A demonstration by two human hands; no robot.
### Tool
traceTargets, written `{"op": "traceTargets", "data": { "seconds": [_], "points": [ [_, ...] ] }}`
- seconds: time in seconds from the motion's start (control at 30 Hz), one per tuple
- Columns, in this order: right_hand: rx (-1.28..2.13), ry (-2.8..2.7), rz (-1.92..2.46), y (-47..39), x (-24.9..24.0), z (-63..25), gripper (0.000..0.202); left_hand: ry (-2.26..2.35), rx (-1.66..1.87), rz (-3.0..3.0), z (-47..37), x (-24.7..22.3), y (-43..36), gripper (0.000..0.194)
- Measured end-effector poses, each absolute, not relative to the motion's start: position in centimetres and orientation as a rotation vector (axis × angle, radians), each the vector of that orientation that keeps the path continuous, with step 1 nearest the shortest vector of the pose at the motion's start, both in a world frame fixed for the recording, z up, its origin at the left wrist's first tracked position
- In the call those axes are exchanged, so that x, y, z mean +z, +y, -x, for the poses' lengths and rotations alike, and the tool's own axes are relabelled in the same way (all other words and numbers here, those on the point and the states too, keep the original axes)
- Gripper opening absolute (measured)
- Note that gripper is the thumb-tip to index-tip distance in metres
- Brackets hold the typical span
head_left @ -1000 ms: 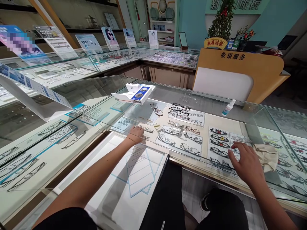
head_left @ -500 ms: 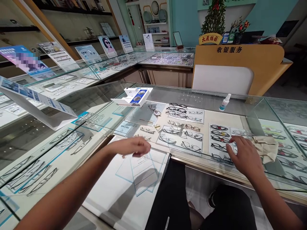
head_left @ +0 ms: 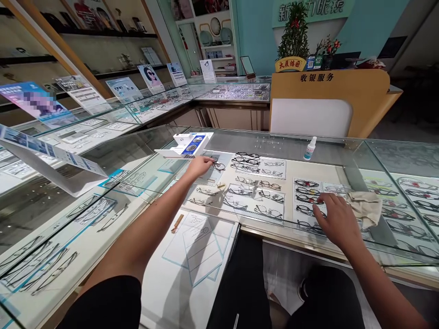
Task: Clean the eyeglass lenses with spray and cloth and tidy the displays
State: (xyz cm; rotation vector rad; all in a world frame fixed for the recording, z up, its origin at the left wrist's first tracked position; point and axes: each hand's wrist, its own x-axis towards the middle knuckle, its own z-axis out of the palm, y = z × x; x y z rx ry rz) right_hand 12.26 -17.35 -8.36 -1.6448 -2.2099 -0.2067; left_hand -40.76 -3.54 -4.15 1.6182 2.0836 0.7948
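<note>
My left hand [head_left: 201, 166] stretches forward over the glass counter, fingers pressed together at the near side of a pair of dark-framed eyeglasses [head_left: 219, 167]. The fingertips meet the frame and partly cover it. My right hand [head_left: 338, 219] rests on the counter top with its thumb apart from the slightly curved fingers, holding nothing. Beside it lies a crumpled beige cloth [head_left: 366, 208]. Rows of eyeglasses [head_left: 270, 211] on pale trays lie between the two hands, under the glass.
An opened white-and-blue box [head_left: 194, 145] stands just beyond my left hand. A small spray bottle [head_left: 309, 149] is upright on the glass. Below my left arm, a pulled-out white drawer [head_left: 154, 292] holds clear panels [head_left: 202, 256] and a brown-tagged item [head_left: 177, 224]. Card signs [head_left: 51, 160] stand left.
My left hand has moved forward from above the drawer to the dark-framed eyeglasses. My right hand stays in about the same place on the counter. The view has tilted slightly upward.
</note>
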Motion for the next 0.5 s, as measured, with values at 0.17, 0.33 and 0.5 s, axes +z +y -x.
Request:
{"op": "traceTargets", "data": {
  "seconds": [0.17, 0.33, 0.5],
  "points": [
    [-0.196, -2.198, 1.642, -17.3, -8.4, -12.2, 0.019, 2.039, 0.872, -1.48, 41.1, -4.8, -3.0, 0.046],
    [-0.189, -2.189, 1.641, -17.2, -8.7, -12.4, 0.019, 2.001, 0.905, -1.355, 40.5, -4.8, -3.1, 0.061],
    [-0.168, -2.189, 1.638, -17.1, -8.7, -12.4, 0.017, 2.016, 0.947, -1.321, 39.7, -4.2, -4.0, 0.06]
  ]
}}
